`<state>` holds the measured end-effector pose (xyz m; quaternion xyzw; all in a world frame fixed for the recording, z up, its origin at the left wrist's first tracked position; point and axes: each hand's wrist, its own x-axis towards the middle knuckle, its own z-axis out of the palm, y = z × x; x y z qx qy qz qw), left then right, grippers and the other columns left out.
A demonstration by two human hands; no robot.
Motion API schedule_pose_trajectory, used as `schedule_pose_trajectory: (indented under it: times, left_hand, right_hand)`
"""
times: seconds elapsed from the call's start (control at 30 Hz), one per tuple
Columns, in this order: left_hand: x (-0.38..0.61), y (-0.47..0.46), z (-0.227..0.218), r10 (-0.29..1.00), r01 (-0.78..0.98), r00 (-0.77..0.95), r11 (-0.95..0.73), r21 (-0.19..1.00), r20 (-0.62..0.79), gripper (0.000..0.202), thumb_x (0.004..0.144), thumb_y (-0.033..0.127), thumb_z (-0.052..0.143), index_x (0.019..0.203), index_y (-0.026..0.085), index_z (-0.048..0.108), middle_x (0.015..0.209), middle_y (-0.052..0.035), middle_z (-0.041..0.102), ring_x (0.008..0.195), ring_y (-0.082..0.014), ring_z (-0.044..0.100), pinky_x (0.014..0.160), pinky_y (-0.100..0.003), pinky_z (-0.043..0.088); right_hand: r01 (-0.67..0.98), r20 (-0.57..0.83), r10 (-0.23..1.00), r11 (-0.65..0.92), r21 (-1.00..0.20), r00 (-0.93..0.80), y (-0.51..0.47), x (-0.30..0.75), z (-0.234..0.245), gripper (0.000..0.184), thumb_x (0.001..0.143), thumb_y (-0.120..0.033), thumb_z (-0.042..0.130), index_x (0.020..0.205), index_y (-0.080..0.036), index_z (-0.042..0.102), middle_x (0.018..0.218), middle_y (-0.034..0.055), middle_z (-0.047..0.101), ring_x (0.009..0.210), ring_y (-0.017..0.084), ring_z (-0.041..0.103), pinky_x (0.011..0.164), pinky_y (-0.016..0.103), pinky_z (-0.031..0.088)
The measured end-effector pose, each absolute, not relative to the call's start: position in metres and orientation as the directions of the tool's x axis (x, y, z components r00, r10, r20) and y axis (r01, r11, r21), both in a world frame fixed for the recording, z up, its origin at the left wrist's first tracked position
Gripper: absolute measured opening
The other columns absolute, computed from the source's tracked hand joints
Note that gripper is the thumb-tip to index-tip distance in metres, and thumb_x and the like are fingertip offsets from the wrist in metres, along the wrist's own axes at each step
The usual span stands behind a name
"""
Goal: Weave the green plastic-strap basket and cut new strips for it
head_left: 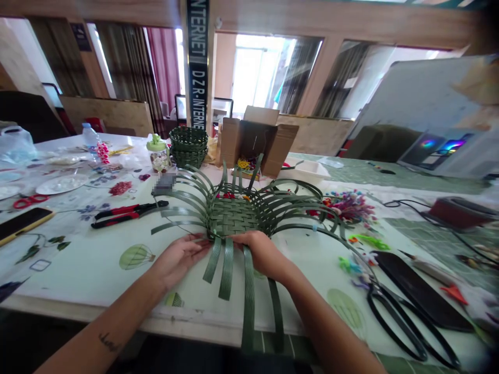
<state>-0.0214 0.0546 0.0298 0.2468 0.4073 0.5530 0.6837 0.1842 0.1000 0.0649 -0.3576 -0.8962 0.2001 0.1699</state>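
A half-woven green basket (234, 214) of flat plastic strips lies in front of me, its loose strip ends fanning out on all sides. My left hand (185, 257) is closed at the near left corner, its fingertips on the woven edge and partly hidden under it. My right hand (263, 253) pinches the near edge, where thumb and finger press close to a strip. Several loose strips (226, 272) hang toward me between and beside the hands, the longest reaching past the table edge.
Red-handled pliers (130, 213) and a phone (25, 224) lie left. Black scissors (407, 322), a dark tray-like slab (421, 291) and colourful stems (351, 208) lie right. Behind stand a jar (158, 156), finished green baskets (189, 148) and an open cardboard box (257, 143).
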Motion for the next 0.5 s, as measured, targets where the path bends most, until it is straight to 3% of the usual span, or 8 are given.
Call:
schedule_pose_trajectory:
  times: [0.1,0.2,0.33,0.43,0.5]
  left_hand:
    - [-0.018,0.055,0.041,0.98,-0.514,-0.046,0.143,0.846,-0.193,0.033,0.066,0.004,0.058,0.095,0.02,0.054,0.088,-0.0019,0.066,0.087,-0.0134,0.064,0.092,-0.027,0.047]
    - [-0.011,0.06,0.053,0.981,-0.37,-0.193,-0.038,0.928,-0.037,0.045,0.069,0.012,0.061,0.11,0.025,0.046,0.108,-0.0038,0.061,0.107,-0.0172,0.058,0.1,-0.035,0.04]
    - [-0.008,0.074,0.059,0.891,-0.11,-0.34,-0.356,0.928,0.302,0.054,0.073,0.023,0.065,0.121,0.029,0.04,0.137,-0.0048,0.042,0.132,-0.0192,0.035,0.105,-0.032,0.034]
    - [-0.009,0.081,0.054,0.816,-0.004,-0.34,-0.499,0.867,0.468,0.061,0.074,0.029,0.067,0.128,0.028,0.038,0.141,-0.0064,0.038,0.132,-0.0208,0.034,0.104,-0.032,0.037]
    - [-0.008,0.081,0.045,0.788,0.061,-0.351,-0.519,0.852,0.505,0.065,0.073,0.03,0.069,0.13,0.026,0.038,0.142,-0.0083,0.036,0.132,-0.0222,0.035,0.104,-0.032,0.037]
  right_hand:
    - [0.466,0.262,0.697,0.666,-0.583,-0.668,0.102,0.18,0.07,0.033,0.065,0.0,0.042,0.079,-0.016,0.067,0.075,0.0017,0.065,0.073,0.019,0.059,0.067,0.026,0.044]
    - [0.335,0.374,0.729,0.625,-0.705,-0.573,0.109,0.173,0.072,0.018,0.077,-0.014,0.044,0.071,-0.016,0.061,0.068,-0.0004,0.056,0.066,0.015,0.052,0.062,0.025,0.042]
    - [0.238,0.407,0.786,0.554,-0.798,-0.465,0.119,0.162,0.07,0.025,0.082,-0.035,0.051,0.065,-0.016,0.056,0.062,-0.0008,0.048,0.06,0.013,0.044,0.055,0.024,0.037]
    - [0.181,0.371,0.793,0.505,-0.844,-0.483,0.121,0.158,0.068,0.027,0.08,-0.041,0.055,0.072,-0.016,0.061,0.065,0.0003,0.049,0.06,0.013,0.043,0.054,0.024,0.038]
    - [0.243,0.341,0.784,0.518,-0.82,-0.518,0.122,0.162,0.066,0.027,0.082,-0.042,0.052,0.077,-0.017,0.063,0.068,0.002,0.053,0.062,0.014,0.046,0.054,0.025,0.04]
